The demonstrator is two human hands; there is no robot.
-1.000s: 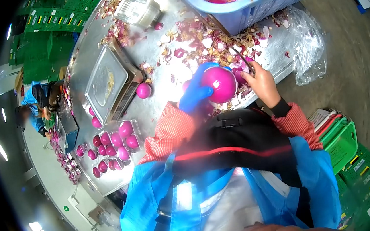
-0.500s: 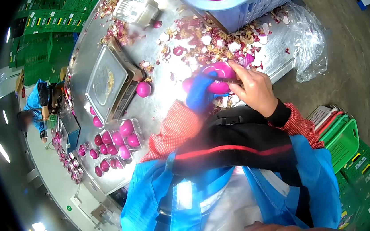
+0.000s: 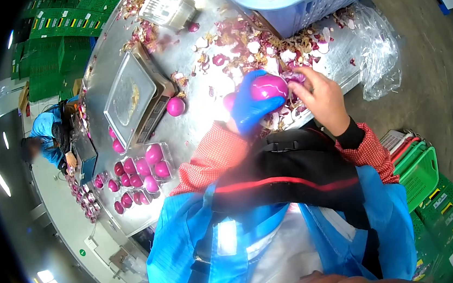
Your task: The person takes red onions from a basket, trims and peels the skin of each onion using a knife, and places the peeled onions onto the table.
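Note:
My left hand (image 3: 252, 109), in a blue glove, is wrapped around a peeled red onion (image 3: 269, 87) with pale streaks on its bright skin. My bare right hand (image 3: 323, 99) is just right of that onion, its thumb and fingers pinched at a loose piece of purple onion skin (image 3: 292, 76). Whether a tool is also in this hand I cannot make out. Another onion (image 3: 229, 102) shows partly behind my left hand. A single red onion (image 3: 175, 106) sits beside the weighing scale (image 3: 133, 104).
A blue crate (image 3: 328, 9) of onions stands at the table's far side, above scattered skins (image 3: 239, 45). Clear packs of onions (image 3: 155, 162) and stacked plastic trays (image 3: 167, 9) are at left. A plastic bag (image 3: 378, 50) hangs over the right edge. A co-worker (image 3: 48, 131) bends far left.
My right hand has drawn slightly right, off the onion, with skin at its fingertips. The left hand has turned the onion. The co-worker has leaned further toward the table.

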